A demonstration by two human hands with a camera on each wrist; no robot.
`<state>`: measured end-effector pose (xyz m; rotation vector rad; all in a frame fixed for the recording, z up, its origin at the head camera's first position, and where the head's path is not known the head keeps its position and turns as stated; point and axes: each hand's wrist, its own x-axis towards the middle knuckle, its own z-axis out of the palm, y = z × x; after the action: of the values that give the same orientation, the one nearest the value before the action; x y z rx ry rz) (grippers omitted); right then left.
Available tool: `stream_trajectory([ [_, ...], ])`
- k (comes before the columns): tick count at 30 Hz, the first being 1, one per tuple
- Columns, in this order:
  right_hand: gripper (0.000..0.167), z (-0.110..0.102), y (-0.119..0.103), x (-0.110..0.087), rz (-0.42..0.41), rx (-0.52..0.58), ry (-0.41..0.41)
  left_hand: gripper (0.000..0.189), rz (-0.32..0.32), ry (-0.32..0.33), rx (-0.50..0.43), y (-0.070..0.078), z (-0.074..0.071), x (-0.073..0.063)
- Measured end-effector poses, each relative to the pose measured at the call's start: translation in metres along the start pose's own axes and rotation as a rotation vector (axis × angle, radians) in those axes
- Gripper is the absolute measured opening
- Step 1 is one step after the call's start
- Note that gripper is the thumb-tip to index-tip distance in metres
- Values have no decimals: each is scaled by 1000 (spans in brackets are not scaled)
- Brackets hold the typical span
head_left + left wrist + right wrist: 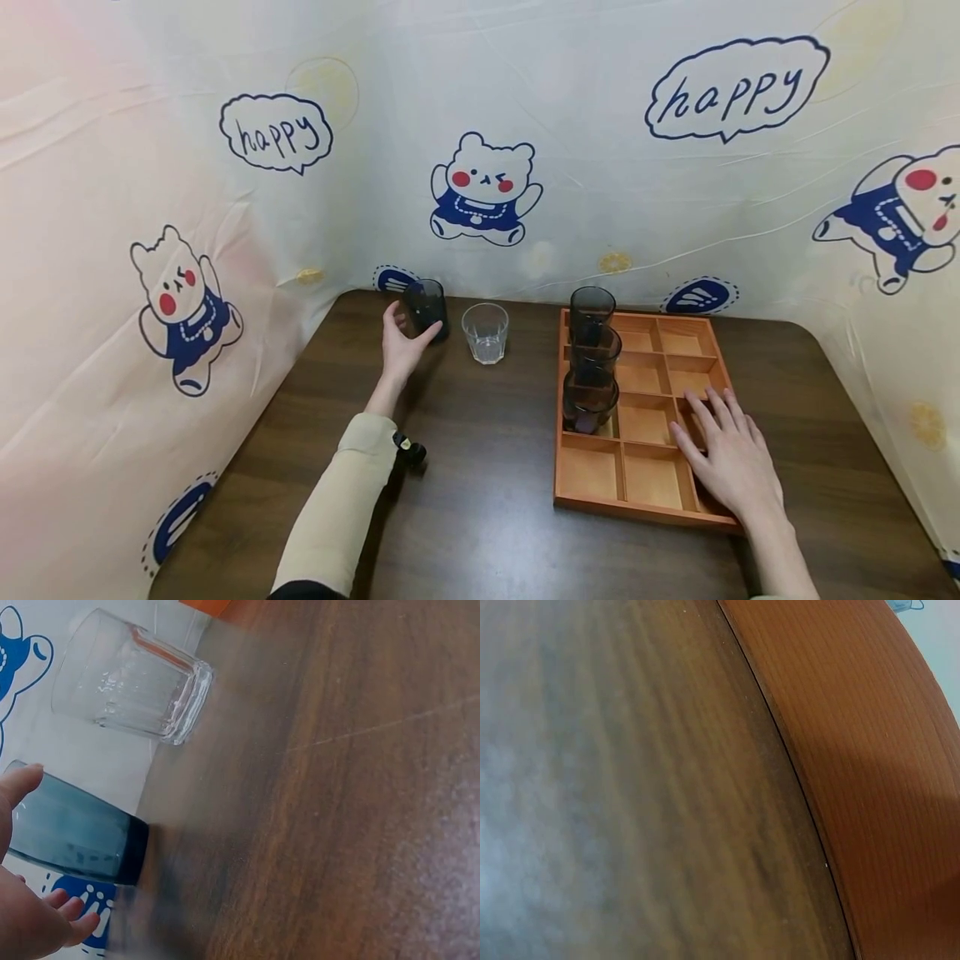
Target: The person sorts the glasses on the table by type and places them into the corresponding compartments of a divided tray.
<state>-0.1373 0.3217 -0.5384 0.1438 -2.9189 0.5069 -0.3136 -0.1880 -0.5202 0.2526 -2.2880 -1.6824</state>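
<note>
At the table's far left stands an upright dark tinted glass (426, 304), bluish in the left wrist view. My left hand (401, 348) is right at this glass, thumb and fingers spread on either side of it and not closed round it. To its right is a clear glass (486, 335), upright and untouched. My right hand (738, 462) rests with fingers extended on the right side of a wooden compartment tray (588, 472). Three dark glasses stand in the tray's left column: a back one (592, 307), a middle one (596, 354) and a front one (591, 404).
The dark wooden table (480, 500) reaches back to a printed cloth (585, 200) with bears and "happy" lettering. In the right wrist view, the tray's side wall (877, 750) runs beside the tabletop, and the right hand is out of that view.
</note>
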Motion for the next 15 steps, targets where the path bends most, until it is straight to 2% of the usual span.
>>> stream_trajectory([
  [15, 68, 0, 0, 1, -1, -1, 5, 98, -23, -13, -38, -2, 8, 6],
])
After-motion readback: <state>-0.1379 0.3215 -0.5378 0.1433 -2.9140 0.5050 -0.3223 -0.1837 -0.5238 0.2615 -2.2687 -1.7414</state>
